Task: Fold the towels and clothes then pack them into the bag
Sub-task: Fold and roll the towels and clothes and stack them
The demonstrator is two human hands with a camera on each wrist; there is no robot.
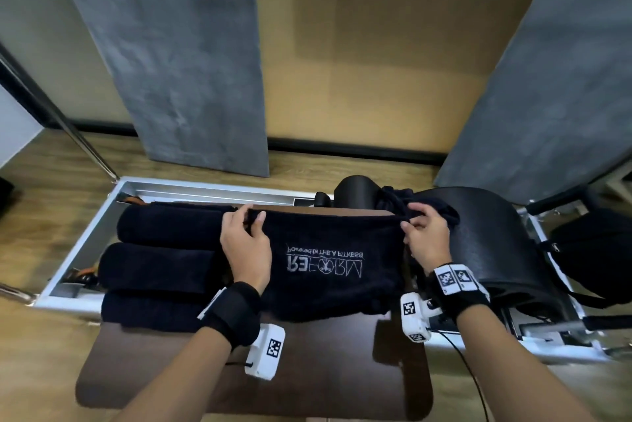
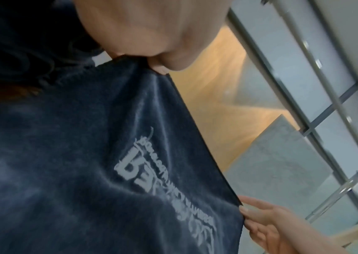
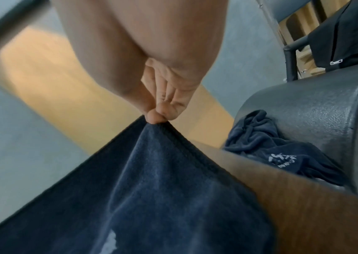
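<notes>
A: Towel [image 1: 328, 264], navy with a printed logo, lies spread on the brown table [image 1: 260, 370], its far corners pinched by the left hand [image 1: 244, 238] and right hand [image 1: 427, 237].

B: Folding step, then?

A: Likely. Beside it sit folded towels [image 1: 160, 250]; next, bring that edge across squarely.

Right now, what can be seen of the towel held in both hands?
The towel is dark navy, plush terry with a stitched hem. Pale embroidered lettering shows upside down from the head view. It lies spread on the brown table, its far edge lifted taut. The left hand pinches the far left corner, the right hand the far right. Its left side meets three folded towels.
</notes>
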